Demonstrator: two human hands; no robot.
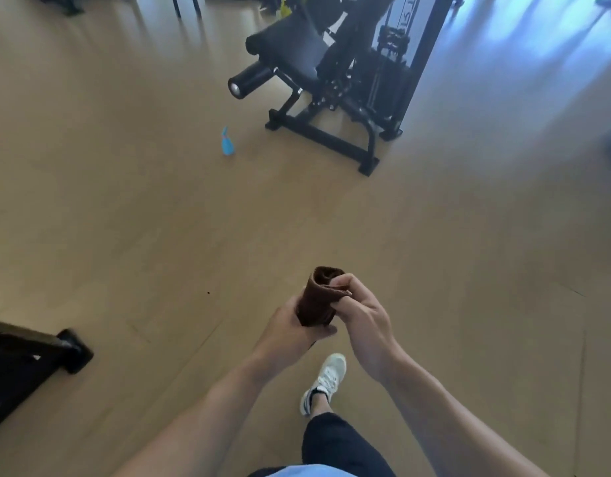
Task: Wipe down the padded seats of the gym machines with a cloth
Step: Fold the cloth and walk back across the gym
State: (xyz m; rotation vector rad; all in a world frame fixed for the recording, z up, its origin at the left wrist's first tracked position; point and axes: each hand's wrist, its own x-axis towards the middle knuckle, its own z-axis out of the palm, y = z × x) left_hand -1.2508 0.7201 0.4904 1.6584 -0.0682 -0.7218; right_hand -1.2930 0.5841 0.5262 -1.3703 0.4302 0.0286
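Fingers [341, 282] of both my hands grip the folded cloth [319, 299]; next I walk to the far padded seat [290, 46].

- Tan floor [132, 208], smooth, faint seams between panels, pale blue light washing over the far right part.
- Blue spray bottle [227, 142] standing alone on it, near the gym machine's base but apart from it.
- Black gym machine [335, 80] resting on its floor frame at the top centre; padded seat [290, 46] above, roller pad jutting out leftward.
- Black base of another machine [32, 359] planted at the lower left edge, mostly cut off.
- White sneaker [326, 376] set down at the bottom centre, dark trouser leg above it.
- Small dark speck [208, 292] on bare floor left of centre.
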